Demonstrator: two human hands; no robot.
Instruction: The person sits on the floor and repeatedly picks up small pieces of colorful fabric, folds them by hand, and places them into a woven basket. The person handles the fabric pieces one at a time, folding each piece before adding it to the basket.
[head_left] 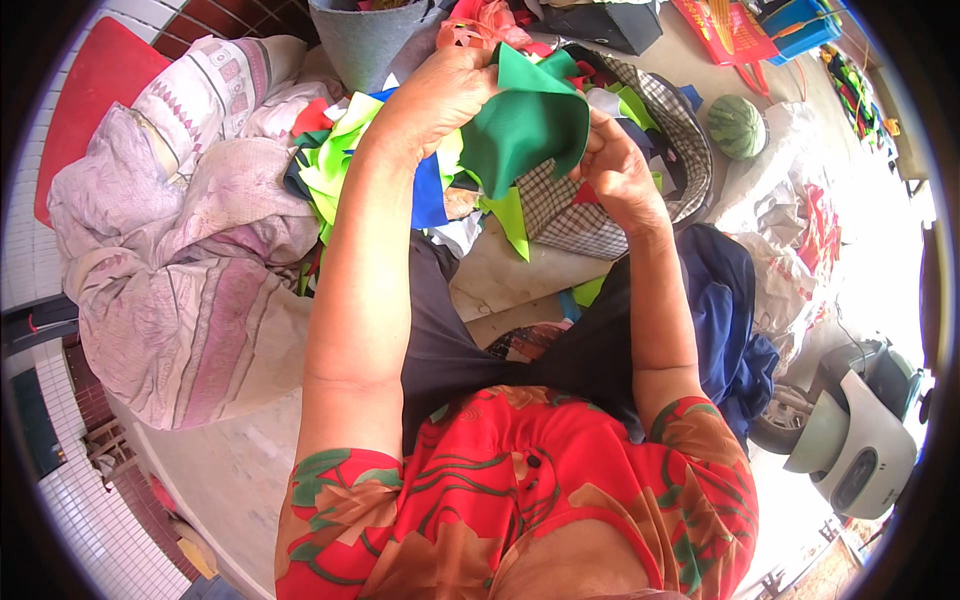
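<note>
A dark green piece of cloth (525, 125) is stretched out in front of me, between my two hands. My left hand (440, 95) pinches its upper left edge. At the opposite edge, the fingers of my right hand (622, 170) are closed on the cloth, lower down. Under and behind my left wrist lies a pile of fabric scraps, with lime green pieces (345, 165) and a blue piece (429, 196). A checkered cloth container (690, 165) with more coloured scraps inside stands just beyond my right hand; the green cloth covers part of it.
Left of me is a heap of pinkish patterned cloth (190, 240), beside a red panel (90, 100). A grey bucket (365, 45) stands at the far side. To the right are a watermelon (737, 127), white plastic bags (775, 240), dark blue fabric (720, 310) and a grey-white appliance (860, 440).
</note>
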